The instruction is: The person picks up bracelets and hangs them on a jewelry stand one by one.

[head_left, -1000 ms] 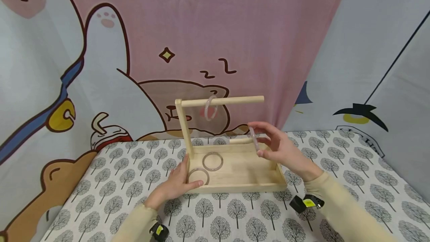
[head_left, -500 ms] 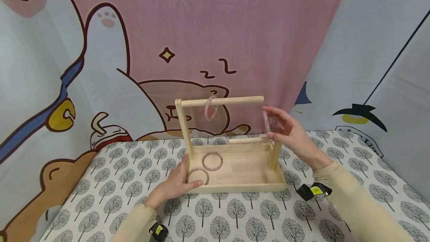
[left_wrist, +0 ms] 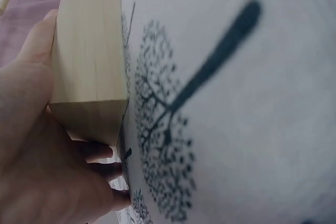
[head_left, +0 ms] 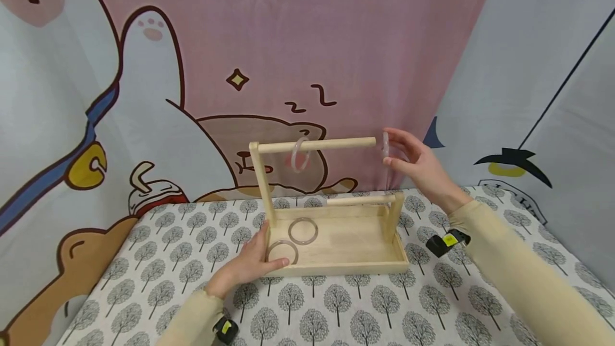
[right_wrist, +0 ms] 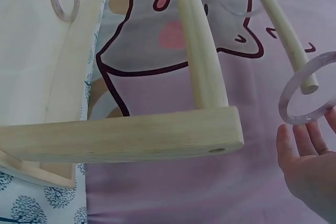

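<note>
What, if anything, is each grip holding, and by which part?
The right grip pinches a pale translucent bangle by its outer rim; the left grip holds the wooden tray around its near left corner.

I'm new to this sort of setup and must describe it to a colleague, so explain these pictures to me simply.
There is no machine here: a person works with two bare hands. The wide picture comes from a head-worn camera looking forward and down; the two closer ones come from cameras on the left and right wrists.

On the tree-print cloth sits a wooden tray with an upright at each end. The left upright carries the upper bar, the right upright the lower bar. One ring hangs on the upper bar; two more lie in the tray.

The left hand holds the tray's near left corner. The right hand pinches a fourth ring by the upper bar's free end.
</note>
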### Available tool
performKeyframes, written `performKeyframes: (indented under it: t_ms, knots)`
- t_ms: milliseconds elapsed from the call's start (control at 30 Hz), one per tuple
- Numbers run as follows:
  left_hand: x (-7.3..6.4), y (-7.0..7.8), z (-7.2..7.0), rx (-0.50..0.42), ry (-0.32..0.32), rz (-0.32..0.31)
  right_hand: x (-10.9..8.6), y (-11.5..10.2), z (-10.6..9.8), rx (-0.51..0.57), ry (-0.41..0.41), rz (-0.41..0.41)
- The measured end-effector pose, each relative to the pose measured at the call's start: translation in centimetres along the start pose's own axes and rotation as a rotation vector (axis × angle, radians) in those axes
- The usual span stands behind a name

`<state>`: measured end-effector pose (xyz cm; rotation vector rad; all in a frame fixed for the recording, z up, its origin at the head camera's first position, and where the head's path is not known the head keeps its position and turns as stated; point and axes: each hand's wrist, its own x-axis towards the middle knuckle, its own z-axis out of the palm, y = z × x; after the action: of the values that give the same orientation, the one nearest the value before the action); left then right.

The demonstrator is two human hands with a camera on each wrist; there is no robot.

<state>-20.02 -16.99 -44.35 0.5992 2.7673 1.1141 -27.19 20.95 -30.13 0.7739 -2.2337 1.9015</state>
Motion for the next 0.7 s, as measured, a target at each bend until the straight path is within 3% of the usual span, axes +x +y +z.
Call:
performKeyframes:
  t_ms: [500, 700]
  knots:
    - [0.1, 0.0, 0.1, -0.012, -0.012, -0.016, 2.2, 0.1, 1.8, -0.034, -0.048, 0.062]
    - [0.1, 0.0, 0.0, -0.004, -0.017, -0.028, 2.9, -0.1, 2.8, -0.164, -0.017, 0.025]
